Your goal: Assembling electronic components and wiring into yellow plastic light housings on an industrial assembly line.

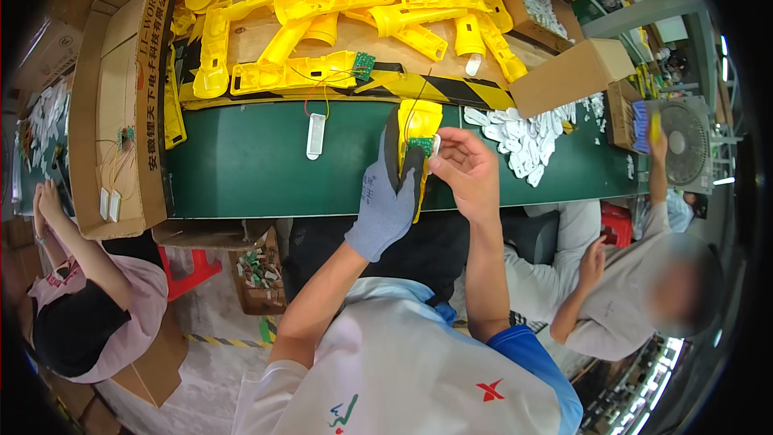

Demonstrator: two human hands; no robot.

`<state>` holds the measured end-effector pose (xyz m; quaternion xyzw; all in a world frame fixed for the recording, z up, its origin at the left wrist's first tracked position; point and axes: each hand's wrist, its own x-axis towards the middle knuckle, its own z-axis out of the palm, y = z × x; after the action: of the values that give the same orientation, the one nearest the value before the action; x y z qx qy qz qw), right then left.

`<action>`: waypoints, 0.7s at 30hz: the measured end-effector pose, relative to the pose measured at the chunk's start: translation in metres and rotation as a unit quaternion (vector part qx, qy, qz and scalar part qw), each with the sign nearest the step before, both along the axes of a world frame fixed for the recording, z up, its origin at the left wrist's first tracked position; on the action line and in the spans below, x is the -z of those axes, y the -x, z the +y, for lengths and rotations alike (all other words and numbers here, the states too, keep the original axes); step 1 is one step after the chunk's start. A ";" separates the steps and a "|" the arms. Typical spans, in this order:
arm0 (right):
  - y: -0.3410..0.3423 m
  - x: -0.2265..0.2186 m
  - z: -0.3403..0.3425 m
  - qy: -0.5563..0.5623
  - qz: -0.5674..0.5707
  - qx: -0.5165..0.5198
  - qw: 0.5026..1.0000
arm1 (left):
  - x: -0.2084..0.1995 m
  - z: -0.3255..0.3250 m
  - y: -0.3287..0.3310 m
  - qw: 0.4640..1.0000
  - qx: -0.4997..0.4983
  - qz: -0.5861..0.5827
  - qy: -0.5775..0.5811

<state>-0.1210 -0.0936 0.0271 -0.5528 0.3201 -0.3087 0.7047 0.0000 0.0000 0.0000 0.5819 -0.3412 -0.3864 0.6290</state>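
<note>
My left hand point(382, 197), in a grey glove with a dark palm, is closed around a yellow plastic housing point(420, 118) held upright over the table's near edge. A small green circuit board point(419, 145) sits against the middle of the housing, and a thin dark wire rises above it. My bare right hand point(469, 171) pinches a small white part point(436, 145) at the board's right side; the fingers partly cover it. Beyond my hands lies another yellow housing point(282, 74) with a green board point(365, 67), its wires running to a white rectangular piece point(316, 137).
A heap of yellow housings point(330, 2) fills the back, behind a black-and-yellow striped edge point(451, 90). White plastic parts point(527, 141) lie at right beside a cardboard box point(573, 79). A tall carton point(121, 113) stands left. Co-workers sit on both sides.
</note>
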 end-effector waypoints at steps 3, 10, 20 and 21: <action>-0.003 0.004 0.005 0.049 -0.009 0.005 0.999 | 0.000 0.004 0.001 1.000 -0.002 0.012 -0.001; -0.005 0.011 0.015 0.070 -0.059 0.007 0.996 | -0.011 -0.003 -0.003 0.990 -0.036 -0.121 0.062; -0.007 0.012 0.030 0.063 -0.024 0.065 0.996 | -0.017 -0.003 0.002 0.995 -0.013 -0.101 0.016; -0.008 0.013 0.032 0.062 -0.027 0.068 0.995 | -0.017 -0.003 0.003 0.994 -0.020 -0.101 0.021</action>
<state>-0.1129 -0.0620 0.0145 -0.5641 0.3183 -0.3902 0.6543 -0.0031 -0.0027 0.0167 0.6113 -0.3992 -0.3053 0.6113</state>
